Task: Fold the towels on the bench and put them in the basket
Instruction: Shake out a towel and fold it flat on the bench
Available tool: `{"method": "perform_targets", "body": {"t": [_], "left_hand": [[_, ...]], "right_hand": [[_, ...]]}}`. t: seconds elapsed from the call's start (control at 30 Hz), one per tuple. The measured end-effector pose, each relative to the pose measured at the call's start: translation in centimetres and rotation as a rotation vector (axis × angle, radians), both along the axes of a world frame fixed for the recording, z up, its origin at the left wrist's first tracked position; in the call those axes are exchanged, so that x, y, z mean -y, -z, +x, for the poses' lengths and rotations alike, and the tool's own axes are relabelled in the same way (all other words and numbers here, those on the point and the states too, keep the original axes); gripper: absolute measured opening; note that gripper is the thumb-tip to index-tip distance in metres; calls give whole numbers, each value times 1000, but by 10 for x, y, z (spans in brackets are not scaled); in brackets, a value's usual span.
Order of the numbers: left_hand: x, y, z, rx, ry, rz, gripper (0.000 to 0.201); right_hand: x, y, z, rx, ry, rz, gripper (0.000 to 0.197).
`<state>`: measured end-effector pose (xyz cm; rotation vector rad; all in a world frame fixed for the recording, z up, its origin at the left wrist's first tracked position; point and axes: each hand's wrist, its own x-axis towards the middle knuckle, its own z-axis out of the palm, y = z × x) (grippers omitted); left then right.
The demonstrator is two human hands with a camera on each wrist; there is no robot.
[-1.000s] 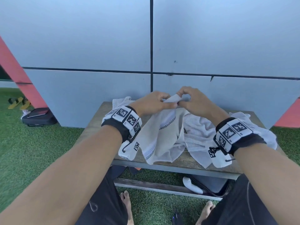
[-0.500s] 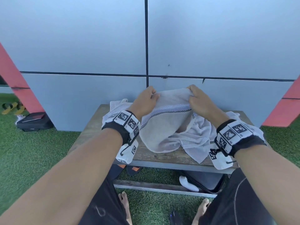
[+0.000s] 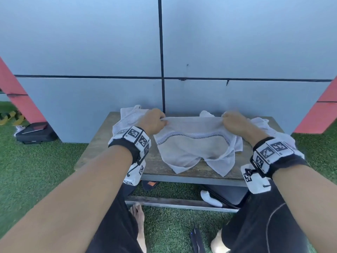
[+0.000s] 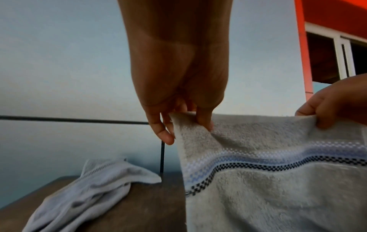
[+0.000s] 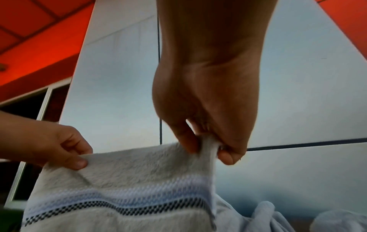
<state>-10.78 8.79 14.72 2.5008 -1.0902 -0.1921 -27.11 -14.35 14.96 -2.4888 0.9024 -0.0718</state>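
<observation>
Left hand (image 3: 152,121): pinches the held towel's left top corner.
Right hand (image 3: 233,121): pinches its right top corner.
Held towel (image 3: 193,143): one, grey terry with a checkered stripe, stretched between the hands above the bench (image 3: 156,165).
Other towels: two crumpled, pale, one (image 3: 127,117) beside the left hand, one (image 3: 262,125) beside the right.

grey panel wall (image 3: 237,42) behind, green turf (image 3: 36,170) underfoot, black bag (image 3: 34,133) far left (yellow sandals (image 3: 11,118) beside it)
</observation>
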Motion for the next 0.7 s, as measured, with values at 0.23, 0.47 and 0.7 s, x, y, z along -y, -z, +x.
{"method": "perform_targets", "body": {"t": [0.23, 0.47, 0.7], "left_hand": [[9, 88, 17, -269, 108, 208, 54], [41, 141, 14, -489, 210, 190, 36], [71, 156, 28, -491, 301, 94, 45]], "right_hand": [[18, 84, 6, -332, -116, -120, 30], [8, 139, 22, -357, -315, -143, 26], [-8, 128, 61, -264, -468, -153, 29]]}}
